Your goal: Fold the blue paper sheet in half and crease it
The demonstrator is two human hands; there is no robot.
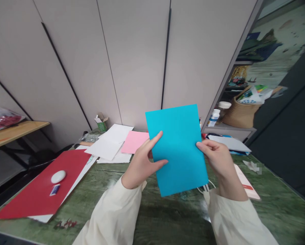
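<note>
A rectangular sheet of blue paper [179,153] is held up above the table, tilted slightly, its plain face toward me. My left hand [143,160] grips its left edge, with the thumb and one finger on the front and the other fingers hidden behind. On the right edge, my right hand [217,156] pinches the paper between thumb and curled fingers. Whether the paper is a single sheet or folded, I cannot tell.
On the green table [103,190], red paper [45,187] at left bears a white oval object [58,177] and a small purple-and-white item [54,190]. White sheets [109,141], pink paper [133,142] and a small box [101,123] lie behind. A pale phone-like object [248,183] is at right.
</note>
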